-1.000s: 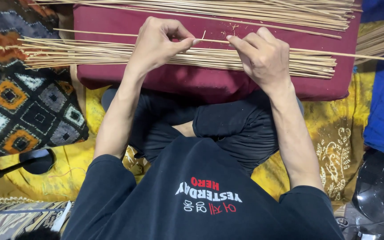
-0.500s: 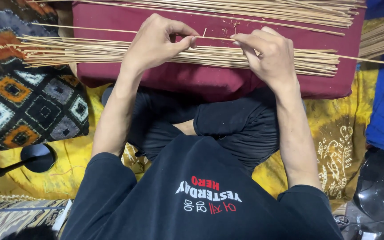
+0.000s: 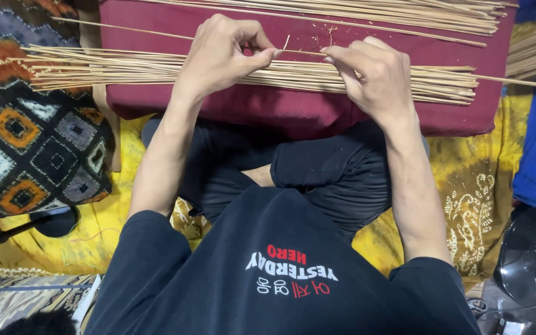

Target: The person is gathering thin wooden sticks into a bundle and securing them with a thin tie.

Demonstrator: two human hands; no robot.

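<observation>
A maroon cushion point(image 3: 293, 115) lay before the seated person, carrying a bundle of thin sticks point(image 3: 125, 68) across its width. Above that bundle, the left hand point(image 3: 221, 53) and right hand point(image 3: 373, 77) each pinched a single long stick point(image 3: 516, 81) between thumb and fingertips, close together.

Both hands raised, left hand point(image 3: 221, 56) pinching, right hand point(image 3: 373, 77) pinching, forearms converging

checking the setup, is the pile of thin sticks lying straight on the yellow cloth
No, the pile of thin sticks lies on the maroon cushion, which sits over the yellow cloth.
</observation>
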